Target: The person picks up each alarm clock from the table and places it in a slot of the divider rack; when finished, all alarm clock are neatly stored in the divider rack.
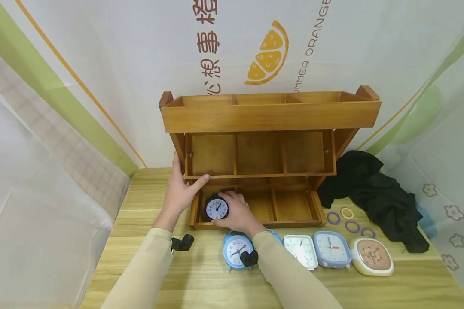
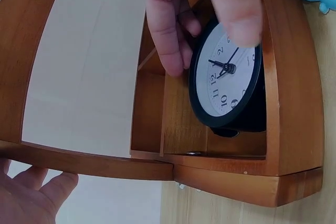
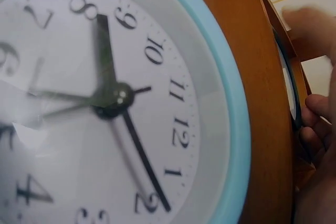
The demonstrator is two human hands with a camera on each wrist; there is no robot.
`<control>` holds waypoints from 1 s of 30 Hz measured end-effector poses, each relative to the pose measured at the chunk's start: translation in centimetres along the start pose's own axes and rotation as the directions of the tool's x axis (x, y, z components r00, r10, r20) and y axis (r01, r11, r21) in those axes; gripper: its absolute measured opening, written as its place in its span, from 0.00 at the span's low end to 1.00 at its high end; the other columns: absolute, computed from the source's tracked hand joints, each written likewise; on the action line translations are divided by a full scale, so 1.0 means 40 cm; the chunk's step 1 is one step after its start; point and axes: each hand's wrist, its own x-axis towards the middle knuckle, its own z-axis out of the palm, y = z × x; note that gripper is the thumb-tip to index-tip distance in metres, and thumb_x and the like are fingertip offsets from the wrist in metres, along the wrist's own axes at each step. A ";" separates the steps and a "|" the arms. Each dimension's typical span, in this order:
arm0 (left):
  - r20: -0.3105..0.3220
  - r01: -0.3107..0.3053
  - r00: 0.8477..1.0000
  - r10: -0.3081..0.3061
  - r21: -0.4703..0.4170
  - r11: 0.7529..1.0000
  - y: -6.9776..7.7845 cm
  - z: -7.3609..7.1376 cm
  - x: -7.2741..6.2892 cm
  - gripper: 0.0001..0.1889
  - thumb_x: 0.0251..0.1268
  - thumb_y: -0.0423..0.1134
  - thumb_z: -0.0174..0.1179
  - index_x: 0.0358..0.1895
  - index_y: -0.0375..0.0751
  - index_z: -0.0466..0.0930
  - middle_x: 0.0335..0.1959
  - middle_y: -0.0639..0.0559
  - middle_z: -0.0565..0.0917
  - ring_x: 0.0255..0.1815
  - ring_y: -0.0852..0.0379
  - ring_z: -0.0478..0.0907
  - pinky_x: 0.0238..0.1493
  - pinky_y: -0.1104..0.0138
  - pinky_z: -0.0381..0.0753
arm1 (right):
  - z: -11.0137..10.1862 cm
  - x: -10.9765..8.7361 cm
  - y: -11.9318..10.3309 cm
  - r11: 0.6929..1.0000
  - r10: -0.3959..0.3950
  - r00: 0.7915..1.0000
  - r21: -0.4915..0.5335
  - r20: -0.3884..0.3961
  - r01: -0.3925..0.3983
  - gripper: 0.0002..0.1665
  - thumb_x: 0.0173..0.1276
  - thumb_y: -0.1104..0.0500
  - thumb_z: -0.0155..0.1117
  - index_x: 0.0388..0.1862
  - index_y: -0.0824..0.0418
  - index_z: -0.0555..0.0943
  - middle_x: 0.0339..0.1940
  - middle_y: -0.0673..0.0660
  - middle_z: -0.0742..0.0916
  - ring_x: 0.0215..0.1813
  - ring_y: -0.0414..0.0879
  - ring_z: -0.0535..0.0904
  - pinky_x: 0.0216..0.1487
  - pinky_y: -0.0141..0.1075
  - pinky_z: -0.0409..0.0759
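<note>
A black round alarm clock (image 1: 216, 208) with a white dial stands in the left compartment of the bottom tier of a wooden rack (image 1: 270, 119). My right hand (image 1: 237, 212) grips this clock by its right side, thumb low and fingers over the top. In the left wrist view, the thumb covers part of the dial (image 2: 228, 72). My left hand (image 1: 179, 193) holds the rack's left side, its thumb across the front edge of the middle tier. A blue twin-bell alarm clock (image 1: 237, 251) stands on the table under my right wrist; its dial fills much of the right wrist view.
To the right stand a white square clock (image 1: 300, 251), a blue square clock (image 1: 332, 249) and a cream clock (image 1: 372, 256). Several purple and yellow rings (image 1: 352, 226) lie beside a crumpled black cloth (image 1: 386, 199). Another blue clock is mostly behind my right forearm.
</note>
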 end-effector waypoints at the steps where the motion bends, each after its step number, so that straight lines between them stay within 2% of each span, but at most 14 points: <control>1: 0.001 0.001 1.000 -0.001 -0.002 1.000 0.000 0.000 0.000 0.60 0.64 0.58 0.72 0.84 0.73 0.30 0.84 0.50 0.56 0.81 0.44 0.60 0.74 0.41 0.67 | 0.000 -0.001 0.002 1.000 -0.004 1.000 0.003 0.000 0.004 0.55 0.57 0.39 0.81 0.80 0.54 0.69 0.77 0.59 0.73 0.75 0.60 0.65 0.71 0.64 0.67; 8: 0.009 0.011 1.000 -0.011 -0.018 1.000 0.003 0.002 0.001 0.60 0.65 0.57 0.72 0.85 0.72 0.30 0.85 0.51 0.56 0.81 0.45 0.60 0.75 0.42 0.66 | -0.012 -0.011 0.008 0.998 -0.037 0.999 0.048 0.023 0.036 0.59 0.54 0.32 0.80 0.80 0.53 0.69 0.77 0.58 0.73 0.75 0.60 0.65 0.71 0.65 0.67; 11: 0.011 0.017 1.000 -0.016 -0.012 1.000 0.003 0.001 0.000 0.60 0.65 0.57 0.72 0.85 0.72 0.29 0.85 0.51 0.55 0.81 0.45 0.60 0.75 0.42 0.66 | -0.023 -0.021 0.008 0.996 -0.071 0.996 0.061 0.047 0.068 0.60 0.53 0.32 0.81 0.80 0.51 0.68 0.76 0.58 0.73 0.75 0.59 0.65 0.72 0.64 0.68; 17: 0.012 0.022 1.000 -0.023 0.011 1.000 0.007 0.001 -0.001 0.61 0.65 0.58 0.71 0.85 0.66 0.27 0.86 0.50 0.52 0.83 0.44 0.56 0.77 0.41 0.62 | -0.039 -0.058 0.017 0.990 -0.143 0.985 0.018 0.098 0.142 0.63 0.53 0.35 0.83 0.84 0.49 0.63 0.79 0.57 0.69 0.77 0.59 0.63 0.74 0.64 0.65; 22: 0.018 0.044 0.999 -0.045 0.023 0.999 0.010 0.003 -0.002 0.63 0.65 0.60 0.70 0.86 0.60 0.26 0.86 0.48 0.50 0.84 0.43 0.53 0.78 0.41 0.60 | -0.055 -0.102 0.022 0.985 -0.171 0.982 -0.011 0.086 0.173 0.64 0.51 0.35 0.85 0.83 0.49 0.64 0.79 0.56 0.69 0.77 0.58 0.62 0.75 0.66 0.60; 30: 0.015 0.075 0.997 -0.075 0.026 0.997 0.007 0.000 -0.006 0.63 0.66 0.59 0.70 0.86 0.59 0.25 0.86 0.46 0.47 0.84 0.42 0.51 0.78 0.41 0.60 | -0.067 -0.178 0.011 0.968 -0.228 0.973 -0.094 0.047 0.231 0.65 0.47 0.33 0.85 0.82 0.49 0.66 0.77 0.55 0.71 0.72 0.57 0.67 0.70 0.64 0.66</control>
